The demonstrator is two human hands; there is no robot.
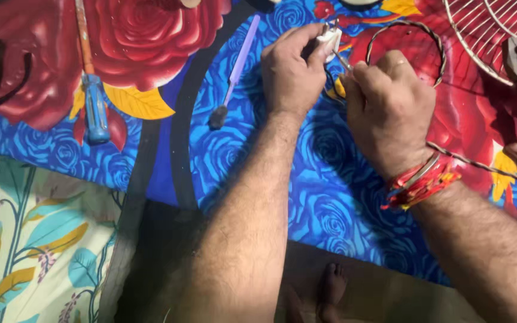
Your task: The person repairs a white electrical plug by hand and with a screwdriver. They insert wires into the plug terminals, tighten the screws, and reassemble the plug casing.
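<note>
You are pinching the white plug (330, 40) in your left hand (291, 75); your right hand (387, 110) is gripping a thin tool (342, 61). Keep the tip steady.

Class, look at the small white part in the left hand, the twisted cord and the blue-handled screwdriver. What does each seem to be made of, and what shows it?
Small white part in the left hand: probably plastic, smooth and matt. Twisted cord: seemingly braided fabric covering, striped, holding loose curves. Blue-handled screwdriver: glossy handle, likely plastic, with an orange shaft whose material is unclear.
</note>
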